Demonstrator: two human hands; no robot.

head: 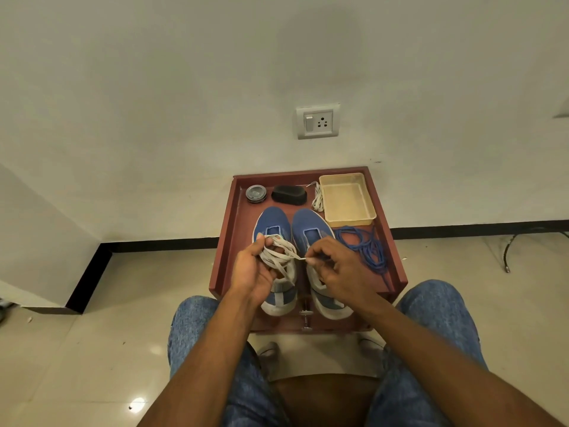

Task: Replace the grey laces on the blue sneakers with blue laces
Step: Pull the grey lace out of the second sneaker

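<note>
A person sits in front of a low red-brown table (226, 241) with a raised rim, and the two blue sneakers stand on it side by side, toes toward the wall, so both are easy to reach from the seat. The left hand (255, 269) is above the left sneaker (272, 224) and its fingers are curled around a loose bundle of grey lace (278, 252); it seems the lace is gathered in loops there so it does not fall or tangle. The right hand (334, 266) is above the right sneaker (311, 226) and pinches the free end of the same lace between thumb and fingertips, with the other fingers bent; a short piece of lace is stretched between the two hands. I judge that the right hand holds the tip in order to guide it while the bundle is tidied. The eyelet areas of both sneakers that I can see look without laces, but the hands hide the rear parts, so I cannot be sure. Another grey lace (317, 197) lies folded near the back of the table, just beside a beige plastic tray (371, 208), probably put aside as finished. The blue laces (366, 246) lie in a loose heap to the right of the right sneaker, near and ready for the next stage. A round tin (256, 194) and a black brush-like object (289, 195) are behind the sneakers.
</note>
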